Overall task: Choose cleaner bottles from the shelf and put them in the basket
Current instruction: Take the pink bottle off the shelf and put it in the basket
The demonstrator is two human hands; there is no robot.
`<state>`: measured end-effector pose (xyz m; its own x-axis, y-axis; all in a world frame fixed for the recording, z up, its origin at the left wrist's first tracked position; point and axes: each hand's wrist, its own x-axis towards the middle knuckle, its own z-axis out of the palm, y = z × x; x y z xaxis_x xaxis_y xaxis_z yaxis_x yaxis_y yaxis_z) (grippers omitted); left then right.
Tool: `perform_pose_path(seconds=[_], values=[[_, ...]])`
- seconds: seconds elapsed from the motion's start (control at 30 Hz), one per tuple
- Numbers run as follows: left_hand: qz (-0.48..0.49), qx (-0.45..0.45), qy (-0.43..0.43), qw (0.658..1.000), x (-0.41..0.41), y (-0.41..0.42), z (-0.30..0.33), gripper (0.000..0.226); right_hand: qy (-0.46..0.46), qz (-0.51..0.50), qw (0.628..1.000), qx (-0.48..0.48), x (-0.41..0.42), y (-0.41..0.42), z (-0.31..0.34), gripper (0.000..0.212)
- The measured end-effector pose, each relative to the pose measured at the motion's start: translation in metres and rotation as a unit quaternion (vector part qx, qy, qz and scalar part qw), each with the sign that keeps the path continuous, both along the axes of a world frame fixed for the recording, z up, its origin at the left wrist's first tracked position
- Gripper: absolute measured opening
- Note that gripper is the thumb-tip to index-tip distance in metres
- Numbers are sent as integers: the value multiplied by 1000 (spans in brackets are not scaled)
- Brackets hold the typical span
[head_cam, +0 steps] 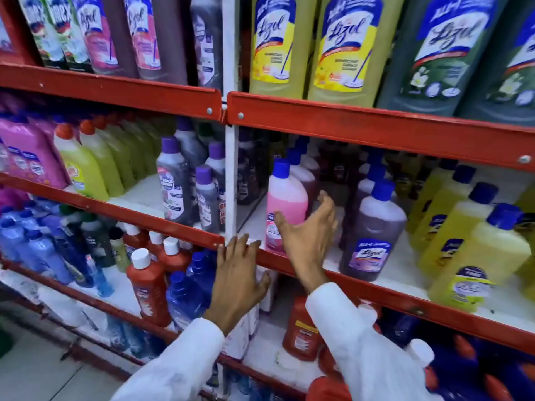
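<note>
My right hand (307, 227) is spread open around the pink bottle (285, 204) at the front of the middle shelf (376, 287), thumb on its label, not clamped yet. It stands upright, blue cap up. It's probably full, heavy and slick, so I'd grip the broad body. My left hand (237, 273) rests open on the shelf edge.

Red-edged shelf (376, 131) in tiers, white boards carrying pink bottle (285, 204), purple bottle (373, 238), yellow bottles (474, 256), red bottles (149, 285).
</note>
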<state>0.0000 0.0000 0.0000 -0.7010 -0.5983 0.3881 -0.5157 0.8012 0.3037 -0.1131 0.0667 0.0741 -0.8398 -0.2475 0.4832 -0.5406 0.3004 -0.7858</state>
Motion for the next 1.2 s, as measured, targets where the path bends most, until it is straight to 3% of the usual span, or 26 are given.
perform_pose_path(seconds=[0.1,0.23,0.43,0.53,0.6,0.7,0.73,0.83,0.9,0.97,1.07,1.13,1.2], values=[[-10,15,-21,1000,-6,-6,-8,65,-73,-37,996,-17,7,-33,-5,107],[-23,14,-23,999,-7,-12,-14,66,-85,-41,992,-88,0,-52,-10,94],[-45,1,-15,999,-4,-14,-16,66,-64,44,976,-203,-10,-26,0,84],[-70,3,19,997,-9,-10,-15,63,-16,145,951,-274,-12,9,21,76],[-87,20,29,996,-15,-4,-13,62,-66,276,898,-336,-18,32,38,69],[-98,45,37,994,-26,6,-14,61,-231,531,722,-378,-22,60,58,62],[-93,50,28,994,-29,8,-14,60,-261,578,682,-365,-23,67,62,66],[-80,58,16,995,-34,7,-16,55,-297,615,642,-348,-27,82,71,82],[-76,58,21,995,-35,8,-17,51,-283,631,630,-354,-27,91,76,82],[-71,58,36,995,-36,7,-19,49,-256,601,665,-362,-27,101,79,73],[-68,37,32,997,-37,8,-19,48,-190,452,801,-344,-22,116,78,58],[-64,34,32,997,-37,9,-18,49,-137,353,869,-319,-17,122,79,68],[-60,34,28,997,-37,9,-16,52,-100,282,906,-299,-14,127,77,81]])
